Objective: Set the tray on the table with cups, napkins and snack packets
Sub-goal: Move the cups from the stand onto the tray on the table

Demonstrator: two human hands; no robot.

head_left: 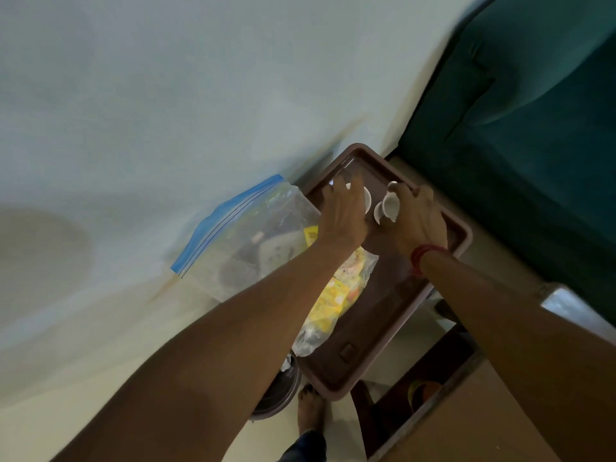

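A dark brown tray (pixel 360 355) lies at the middle of the view, and both my arms reach over it. My left hand (pixel 343 215) hovers over a white cup (pixel 367 198) at the tray's far end, its fingers spread and touching the cup's rim; most of that cup is hidden under the hand. My right hand (pixel 418 218) grips a second white cup (pixel 388 206), tilted on its side just above the tray. Yellow snack packets in clear wrap (pixel 336 301) lie along the tray's left edge, partly under my left forearm.
A large clear zip bag with a blue seal (pixel 240 235) lies left of the tray against the pale wall. A teal sofa (pixel 520 121) fills the upper right. A wooden table edge (pixel 433 411) and a dark round bin (pixel 280 391) are below, with my bare foot (pixel 310 411) between.
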